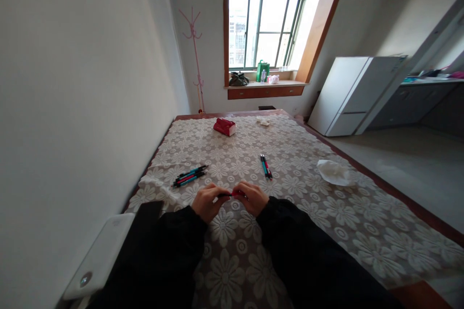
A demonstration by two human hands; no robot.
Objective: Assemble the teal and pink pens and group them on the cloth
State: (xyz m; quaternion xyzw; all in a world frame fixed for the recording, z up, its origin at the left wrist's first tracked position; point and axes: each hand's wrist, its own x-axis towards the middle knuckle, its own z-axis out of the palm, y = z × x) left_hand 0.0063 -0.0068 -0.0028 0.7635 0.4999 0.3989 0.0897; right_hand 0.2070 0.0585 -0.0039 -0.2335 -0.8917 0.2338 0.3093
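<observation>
Between my two hands, just above the tablecloth (223,265), is a red and black pen (232,194) lying crosswise. My left hand (209,201) pinches its black end, and my right hand (252,197) is closed around the red end. The fingers cover much of the pen, so whether it is whole or in two parts cannot be made out. Several blue, red and black pens (189,176) lie in a loose pile beyond my left hand. Past my right hand, a blue pen and a red one (266,167) rest side by side.
A red packet (224,127) lies toward the table's far end, with a small white item (263,121) beside it. A crumpled white bag (335,173) is at the right. A white device (101,256) and a dark object (147,217) are at the near left, by the wall.
</observation>
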